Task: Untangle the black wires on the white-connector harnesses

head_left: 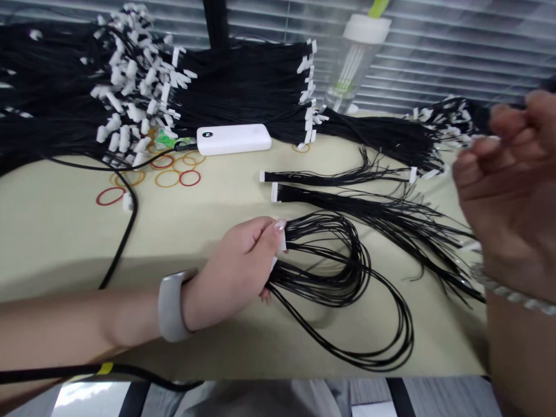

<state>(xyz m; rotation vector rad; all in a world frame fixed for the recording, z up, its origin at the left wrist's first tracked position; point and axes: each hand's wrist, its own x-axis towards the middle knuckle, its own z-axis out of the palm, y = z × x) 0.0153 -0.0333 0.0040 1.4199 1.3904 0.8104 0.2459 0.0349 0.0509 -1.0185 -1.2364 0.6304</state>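
Near the front of the table, my left hand (241, 260) grips a looped black wire harness (356, 260) by its white connector ends, which show in part between thumb and fingers. The loops hang out to the right, a few wires forming a wider loop. My right hand (512, 162) is raised at the far right with its fingers curled and somewhat apart; nothing shows in it. Behind the held harness lie two more wire bundles, a thin one (321, 176) and a thicker one (369, 208), each with a white connector at its left end.
Large stacks of black cables (243, 81) with white connectors line the back by the blinds. A white power bank (234, 139) with a black cord lies before them, beside rubber bands (167, 178). A clear bottle (354, 63) stands behind. Another black cord (130, 370) crosses the front left.
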